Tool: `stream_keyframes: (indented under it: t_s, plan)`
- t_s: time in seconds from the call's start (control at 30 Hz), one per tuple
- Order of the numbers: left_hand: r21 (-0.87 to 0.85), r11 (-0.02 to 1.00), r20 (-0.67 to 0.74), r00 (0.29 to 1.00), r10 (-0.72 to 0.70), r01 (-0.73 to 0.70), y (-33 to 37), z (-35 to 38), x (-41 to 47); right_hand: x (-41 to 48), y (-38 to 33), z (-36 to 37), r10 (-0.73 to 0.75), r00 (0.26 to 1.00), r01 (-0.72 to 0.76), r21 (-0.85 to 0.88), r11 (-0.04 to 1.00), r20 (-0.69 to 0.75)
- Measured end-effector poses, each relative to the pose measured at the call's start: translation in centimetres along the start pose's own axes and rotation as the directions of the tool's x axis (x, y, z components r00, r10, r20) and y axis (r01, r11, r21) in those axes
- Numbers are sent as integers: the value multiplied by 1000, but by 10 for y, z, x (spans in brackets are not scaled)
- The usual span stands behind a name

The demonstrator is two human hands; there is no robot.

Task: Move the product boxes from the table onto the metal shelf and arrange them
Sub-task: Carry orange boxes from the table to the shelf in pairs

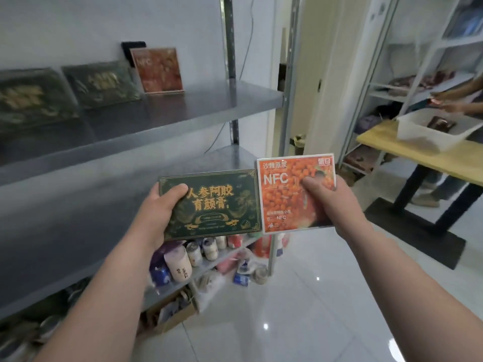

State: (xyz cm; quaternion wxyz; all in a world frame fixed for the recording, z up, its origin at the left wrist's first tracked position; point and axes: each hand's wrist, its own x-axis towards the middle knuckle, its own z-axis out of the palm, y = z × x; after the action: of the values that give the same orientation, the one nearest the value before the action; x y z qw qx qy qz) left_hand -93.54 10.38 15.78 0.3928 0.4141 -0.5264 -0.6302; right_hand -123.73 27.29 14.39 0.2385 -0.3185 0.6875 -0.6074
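My left grip is curled round the green box. My right grip pinches the orange box. Both boxes are up in the air, side by side, near the metal shelf.

dark green box with gold lettering, orange berry-print box

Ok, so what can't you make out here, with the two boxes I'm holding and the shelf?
Head view only.
- Shelved green boxes: gold lettering blurred; the leftmost is cut off by the frame's edge.
- Orange box: thumb of the right hand covers part of its front; small print unreadable.
- Green box in the left hand: fine print too small.
- White bin: its wall hides most contents.
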Motion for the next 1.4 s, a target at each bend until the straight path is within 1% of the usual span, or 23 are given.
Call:
stream_keyframes:
  t_s: [0.13, 0.27, 0.37, 0.53, 0.67, 0.73, 0.83, 0.9, 0.97, 1.07, 1.17, 1.23, 1.3, 1.33, 1.37, 1.4]
  plan:
    - [-46, 992, -57, 991, 119, -122, 38, -19, 26, 52, -44, 37, -131, 990, 131, -10, 991, 54]
    - [-72, 978, -124, 975, 184, -194, 73, -40, 57, 102, -87, 76, -209, 967, 210, 9, 978, 146]
    - [-80, 966, -169, 958, 231, -247, 93, -57, 80, 141, -109, 105, -271, 947, 273, 16, 962, 174]
    - [-97, 952, -208, 941, 267, -292, 120, -84, 117, 184, -133, 153, -331, 927, 330, 35, 943, 178]
    - [-62, 937, -283, 907, 314, -343, 131, -94, 148, 222, -142, 187, -330, 929, 328, 41, 944, 170]
    - [-59, 936, -311, 897, 313, -347, 136, -96, 162, 242, -144, 202, -322, 932, 317, 54, 947, 166]
    - [-63, 943, -315, 903, 293, -328, 143, -101, 182, 271, -147, 222, -312, 933, 305, 68, 950, 179]
    - [-12, 940, -320, 892, 320, -342, 147, -105, 197, 291, -151, 235, -322, 925, 318, 56, 947, 200]
    - [89, 936, -371, 861, 349, -341, 150, -110, 215, 310, -155, 248, -355, 909, 356, 39, 934, 219]
    - [222, 935, -455, 818, 351, -278, 155, -114, 241, 334, -156, 268, -381, 891, 375, 75, 924, 247]
    - [280, 927, -472, 805, 359, -250, 162, -113, 263, 359, -158, 283, -395, 879, 394, 60, 917, 267]
    - [399, 891, -493, 768, 409, -218, 166, -113, 273, 372, -161, 290, -413, 863, 425, 25, 905, 291]
    - [570, 807, -523, 687, 504, -158, 168, -113, 280, 381, -163, 294, -434, 838, 466, -20, 885, 330]
    - [657, 742, -512, 647, 565, -128, 169, -111, 281, 384, -163, 295, -458, 819, 495, -21, 869, 347]
    - [758, 646, -465, 619, 633, -90, 170, -107, 279, 387, -163, 298, -487, 800, 524, -14, 851, 350]
    - [870, 493, -378, 607, 699, -25, 172, -100, 277, 391, -163, 301, -520, 781, 552, 7, 833, 346]
